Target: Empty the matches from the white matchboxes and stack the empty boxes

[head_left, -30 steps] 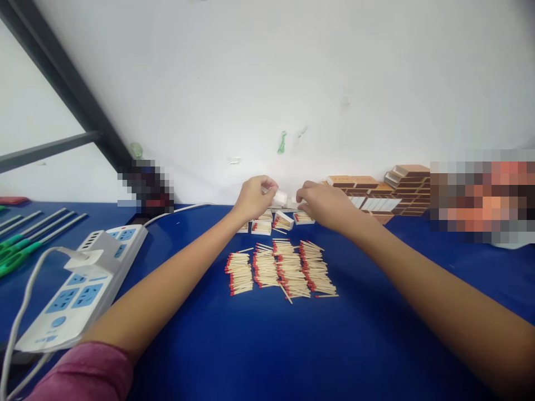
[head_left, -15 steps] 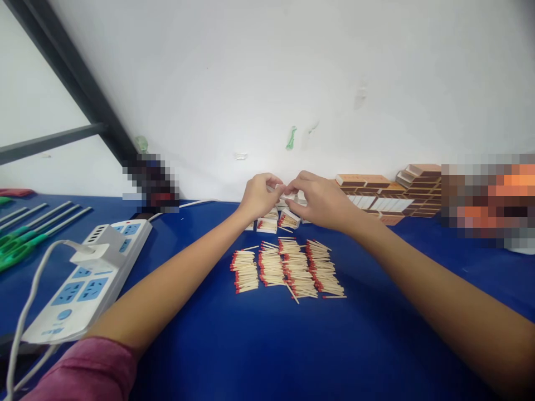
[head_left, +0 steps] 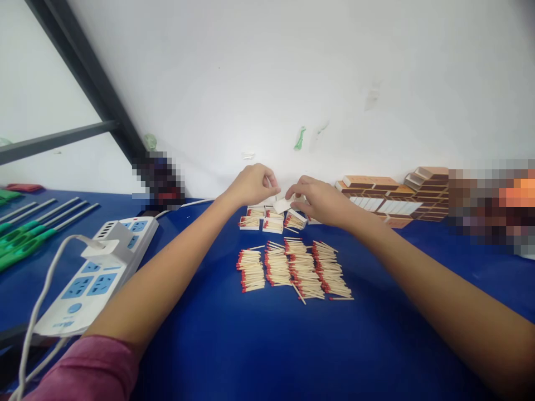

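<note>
Right hand [head_left: 320, 197]: fingers appear pinched on the edge of a small white tray [head_left: 284, 205], which sits tilted, just above the filled trays [head_left: 272, 225] at the far side of the table [head_left: 267, 345], near the wall [head_left: 234, 83]. Its contents cannot be made out from this angle.

Left hand [head_left: 254, 186]: raised just left of the white tray, thumb and forefinger curved toward each other with a gap between them higher up. Whether the fingertips pinch anything cannot be told.

Filled trays: at least five, white, set close together in two rows under and between the hands, each with red-headed matches inside. The right-hand one of the front row is turned askew; another is partly hidden by the right hand.

Loose matches [head_left: 277, 264]: laid out on the table nearer the person, in four uneven columns, red heads mostly to the left. Two stand out – one slants from the foot of the third column, one lies flat below the fourth.

Surroundings: a stack of matchboxes [head_left: 430, 195], brown and orange, stands against the wall, right of the right hand. On the left, a white power strip [head_left: 100, 278] carries a plugged adapter and cable; farther left lie green-handled tools [head_left: 29, 245]. A maroon sleeve [head_left: 96, 367] covers the left upper arm.
</note>
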The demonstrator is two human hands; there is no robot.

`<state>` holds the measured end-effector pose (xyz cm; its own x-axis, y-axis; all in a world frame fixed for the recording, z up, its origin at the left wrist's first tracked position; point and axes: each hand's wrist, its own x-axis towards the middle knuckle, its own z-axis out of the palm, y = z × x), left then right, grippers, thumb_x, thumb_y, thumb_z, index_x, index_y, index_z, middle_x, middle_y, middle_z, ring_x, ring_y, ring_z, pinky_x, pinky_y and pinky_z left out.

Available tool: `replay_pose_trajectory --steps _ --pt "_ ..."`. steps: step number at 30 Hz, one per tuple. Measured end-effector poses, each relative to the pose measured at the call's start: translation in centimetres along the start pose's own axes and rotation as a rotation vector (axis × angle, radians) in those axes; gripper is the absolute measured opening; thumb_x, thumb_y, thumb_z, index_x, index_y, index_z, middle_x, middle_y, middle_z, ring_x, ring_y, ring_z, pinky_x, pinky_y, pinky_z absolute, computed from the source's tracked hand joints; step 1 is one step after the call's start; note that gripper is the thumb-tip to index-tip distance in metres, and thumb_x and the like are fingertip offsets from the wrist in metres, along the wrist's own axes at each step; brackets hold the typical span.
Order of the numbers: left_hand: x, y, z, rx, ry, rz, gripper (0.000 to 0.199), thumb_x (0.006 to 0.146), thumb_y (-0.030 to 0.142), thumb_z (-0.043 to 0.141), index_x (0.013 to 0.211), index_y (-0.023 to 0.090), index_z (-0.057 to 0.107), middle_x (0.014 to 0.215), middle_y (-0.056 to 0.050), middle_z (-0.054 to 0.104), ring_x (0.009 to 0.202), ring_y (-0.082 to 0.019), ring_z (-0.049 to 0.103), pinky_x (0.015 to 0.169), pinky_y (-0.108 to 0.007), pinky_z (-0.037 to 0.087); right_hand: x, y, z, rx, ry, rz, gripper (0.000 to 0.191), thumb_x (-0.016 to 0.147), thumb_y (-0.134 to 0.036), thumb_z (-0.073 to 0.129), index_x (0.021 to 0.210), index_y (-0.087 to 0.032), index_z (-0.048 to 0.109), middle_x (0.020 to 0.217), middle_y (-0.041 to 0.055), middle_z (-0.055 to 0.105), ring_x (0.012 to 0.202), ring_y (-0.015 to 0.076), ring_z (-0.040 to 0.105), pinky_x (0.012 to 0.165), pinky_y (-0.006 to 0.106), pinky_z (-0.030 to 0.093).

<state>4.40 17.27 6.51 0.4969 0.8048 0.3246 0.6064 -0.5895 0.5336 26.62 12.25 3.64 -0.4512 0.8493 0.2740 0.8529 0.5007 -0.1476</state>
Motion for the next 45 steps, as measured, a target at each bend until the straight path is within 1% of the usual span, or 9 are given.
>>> replay_pose_trajectory --steps 3,10,14,19,22,27,34,39,45 --pt "-0.1 0.0 -0.3 0.029 -0.092 0.031 0.007 0.080 0.023 0.082 0.082 0.017 0.080 0.075 -0.004 0.075 0.069 -0.016 0.067 0.066 -0.030 0.046 0.1 -0.1 -0.2 -0.019 -0.041 -0.039 0.024 0.096 -0.021 0.064 0.117 -0.023 0.075 0.111 0.0086 0.061 0.080 0.0190 0.059 0.078 0.035 0.044" --pt "-0.1 -0.4 -1.0 0.091 -0.161 0.026 0.015 0.083 0.028 0.078 0.091 0.016 0.082 0.080 -0.006 0.076 0.070 -0.017 0.067 0.066 -0.030 0.046 0.6 0.1 -0.5 -0.033 -0.099 -0.030 0.027 0.092 -0.009 0.056 0.104 -0.020 0.078 0.108 0.0084 0.061 0.076 0.0169 0.057 0.075 0.034 0.042" --pt "-0.4 0.3 -0.4 0.115 -0.264 0.073 0.015 0.076 0.026 0.082 0.089 0.017 0.083 0.073 -0.003 0.073 0.061 -0.014 0.062 0.061 -0.029 0.043 0.4 0.4 -0.6 -0.043 -0.087 -0.044 0.022 0.092 -0.014 0.064 0.108 -0.022 0.078 0.107 0.0081 0.060 0.078 0.0178 0.057 0.077 0.034 0.042" --pt "-0.6 0.9 0.4 0.153 -0.279 0.111 0.017 0.076 0.020 0.079 0.091 0.017 0.083 0.072 -0.003 0.071 0.061 -0.015 0.061 0.061 -0.028 0.042 0.4 -0.2 -0.4 -0.048 -0.093 -0.014 0.017 0.095 -0.020 0.067 0.108 -0.021 0.078 0.109 0.0078 0.061 0.077 0.0175 0.058 0.076 0.034 0.042" --pt "-0.4 0.7 -0.6 0.165 -0.263 0.111 0.016 0.079 0.020 0.076 0.092 0.016 0.083 0.074 -0.003 0.072 0.063 -0.015 0.062 0.062 -0.028 0.043 0.5 -0.5 -0.3 -0.042 -0.085 0.005 0.014 0.095 -0.019 0.066 0.104 -0.020 0.078 0.108 0.0078 0.062 0.077 0.0171 0.058 0.076 0.034 0.042" --pt "-0.1 0.3 -4.1 0.176 -0.159 0.134 0.016 0.084 0.027 0.075 0.094 0.017 0.083 0.078 -0.004 0.074 0.068 -0.015 0.065 0.064 -0.029 0.045 0.5 -0.4 -0.2 -0.033 -0.110 0.023 0.014 0.095 -0.017 0.064 0.098 -0.019 0.078 0.110 0.0083 0.063 0.076 0.0161 0.059 0.074 0.033 0.043" --pt "-0.8 0.6 -8.1 0.170 -0.076 0.053 0.017 0.084 0.033 0.078 0.094 0.020 0.083 0.078 -0.005 0.073 0.063 -0.016 0.062 0.062 -0.031 0.043 0.5 -0.2 0.0 -0.026 -0.101 0.034 0.017 0.100 -0.024 0.058 0.102 -0.018 0.074 0.115 0.0105 0.063 0.076 0.0176 0.059 0.073 0.035 0.044" --pt "-1.1 0.7 -8.9 0.190 -0.084 0.012 0.018 0.083 0.035 0.079 0.094 0.022 0.083 0.078 -0.006 0.074 0.062 -0.018 0.063 0.062 -0.033 0.043 0.3 0.8 -0.1 -0.071 0.013 0.017 0.019 0.099 -0.027 0.057 0.097 -0.017 0.073 0.111 0.0131 0.063 0.089 0.0239 0.062 0.078 0.037 0.046" --pt "-1.1 1.2 -8.3 0.199 -0.161 0.004 0.022 0.082 0.035 0.079 0.098 0.020 0.083 0.082 -0.006 0.075 0.061 -0.017 0.064 0.061 -0.032 0.043 0.2 0.6 -0.2 -0.113 0.008 0.040 0.022 0.098 -0.028 0.056 0.099 -0.015 0.074 0.111 0.0159 0.065 0.091 0.0265 0.063 0.078 0.038 0.046"
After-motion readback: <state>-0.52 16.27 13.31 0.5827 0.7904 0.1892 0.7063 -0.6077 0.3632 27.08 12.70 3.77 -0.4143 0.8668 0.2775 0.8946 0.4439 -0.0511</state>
